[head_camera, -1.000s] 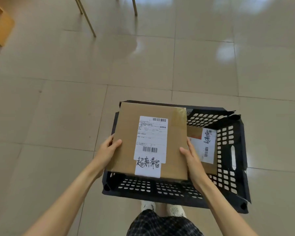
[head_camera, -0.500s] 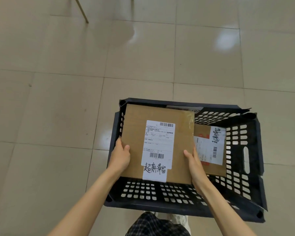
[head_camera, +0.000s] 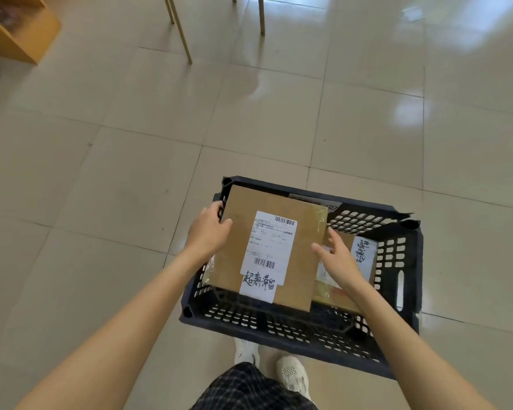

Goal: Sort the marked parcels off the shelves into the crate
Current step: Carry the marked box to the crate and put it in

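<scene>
A second parcel (head_camera: 366, 255) lies in the crate (head_camera: 279, 324) at three o'clock of the held parcel (head_camera: 267, 250), partly covered by it and by the right hand (head_camera: 338, 261), whose fingers are spread and straight at that parcel's right edge. The left hand (head_camera: 209, 232) grips its left edge, over the crate's left half. Thin legs (head_camera: 179, 31) stand at twelve o'clock and a wooden box (head_camera: 15, 31) at ten, on glossy beige tiles (head_camera: 101, 173).

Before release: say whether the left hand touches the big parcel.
Touching. Head view: left hand grips the big parcel at its left edge, thumb on top.
</scene>
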`<action>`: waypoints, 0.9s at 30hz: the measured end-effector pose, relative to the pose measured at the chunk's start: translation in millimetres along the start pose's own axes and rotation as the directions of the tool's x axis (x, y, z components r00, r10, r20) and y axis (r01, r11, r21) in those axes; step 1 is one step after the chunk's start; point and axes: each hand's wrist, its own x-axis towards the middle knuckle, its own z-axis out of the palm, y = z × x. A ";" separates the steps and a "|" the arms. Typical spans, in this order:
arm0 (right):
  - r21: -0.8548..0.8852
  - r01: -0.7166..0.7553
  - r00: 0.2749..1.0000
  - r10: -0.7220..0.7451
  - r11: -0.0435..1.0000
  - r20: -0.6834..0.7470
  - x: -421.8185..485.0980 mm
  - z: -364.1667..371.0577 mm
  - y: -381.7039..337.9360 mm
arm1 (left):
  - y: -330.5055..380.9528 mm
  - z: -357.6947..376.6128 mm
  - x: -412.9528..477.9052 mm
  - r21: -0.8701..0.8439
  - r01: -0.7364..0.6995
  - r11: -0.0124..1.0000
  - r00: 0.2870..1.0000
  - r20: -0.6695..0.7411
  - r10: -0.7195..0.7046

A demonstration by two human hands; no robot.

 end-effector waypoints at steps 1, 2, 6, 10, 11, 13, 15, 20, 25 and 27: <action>-0.071 0.038 0.999 -0.038 0.997 0.011 -4.9 -6.1 -9.7 | 5.8 -7.9 -8.6 0.017 -0.009 1.000 1.000 -0.008 0.009; -0.147 0.073 0.997 -0.070 0.986 0.030 -11.9 -12.3 -18.7 | 11.0 -15.0 -19.6 0.033 -0.018 0.999 1.000 -0.019 0.018; -0.386 0.228 0.973 -0.194 0.894 0.125 -52.2 -33.4 -60.9 | 31.5 -46.4 -72.6 0.115 -0.065 0.991 0.995 -0.070 0.073; -0.586 0.452 0.890 -0.376 0.673 0.256 -100.5 -48.1 -126.6 | 52.7 -96.2 -129.9 0.249 -0.105 0.963 0.973 -0.177 0.151; -0.620 0.501 0.861 -0.421 0.604 0.286 -114.9 -49.6 -148.8 | 56.4 -113.0 -144.7 0.291 -0.111 0.950 0.961 -0.213 0.177; -0.680 0.597 0.776 -0.522 0.426 0.354 -148.1 -47.0 -195.2 | 58.5 -150.9 -176.9 0.390 -0.101 0.915 0.929 -0.291 0.227; -0.715 0.663 0.663 -0.616 0.220 0.425 -185.8 -35.8 -240.3 | 51.0 -192.1 -211.6 0.491 -0.045 0.870 0.887 -0.381 0.261; -0.691 0.655 0.343 -0.694 -0.307 0.633 -293.9 36.9 -326.4 | -21.7 -283.1 -327.6 0.584 0.275 0.764 0.748 -0.629 0.211; -0.496 0.667 0.043 -0.636 -0.556 0.771 -433.8 150.3 -350.9 | -137.8 -337.4 -476.6 0.397 0.574 0.716 0.568 -0.823 0.001; -0.412 0.660 -0.061 -0.592 -0.628 0.804 -488.3 195.2 -345.6 | -178.4 -347.4 -534.9 0.307 0.641 0.704 0.501 -0.862 -0.080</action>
